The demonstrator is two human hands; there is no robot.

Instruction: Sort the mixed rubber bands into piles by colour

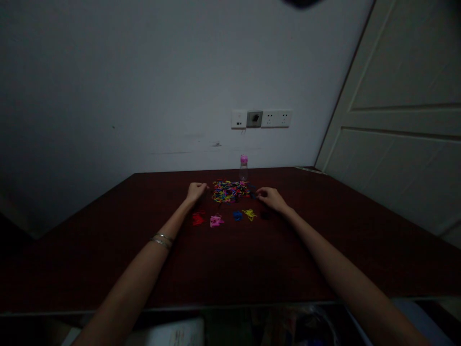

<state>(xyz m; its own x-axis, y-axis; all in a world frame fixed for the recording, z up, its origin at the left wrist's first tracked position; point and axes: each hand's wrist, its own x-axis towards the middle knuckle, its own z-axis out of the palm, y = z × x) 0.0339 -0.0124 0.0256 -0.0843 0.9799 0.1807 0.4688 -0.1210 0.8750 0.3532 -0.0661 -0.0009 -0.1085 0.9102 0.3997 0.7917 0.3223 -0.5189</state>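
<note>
**Grips hard to read at the multicoloured pile [230, 191]**

My left hand [196, 191] is just left of the pile, its fingertips bunched; whether they pinch anything, I cannot tell. My right hand [271, 197] is at the pile's right edge, fingers curled towards dark bits; I cannot tell whether it grasps 1 of them. The pile's small loops tangle and blur together. Nearer me than the pile lie 4 bright clusters: red [198, 218], pink [216, 220], blue [237, 216] and yellow [249, 214]. A dark patch [265, 215] right of these almost vanishes into the tabletop [230, 269]. Behind the pile stands a clear, pink-capped bottle [244, 169], its base indistinct.
</note>
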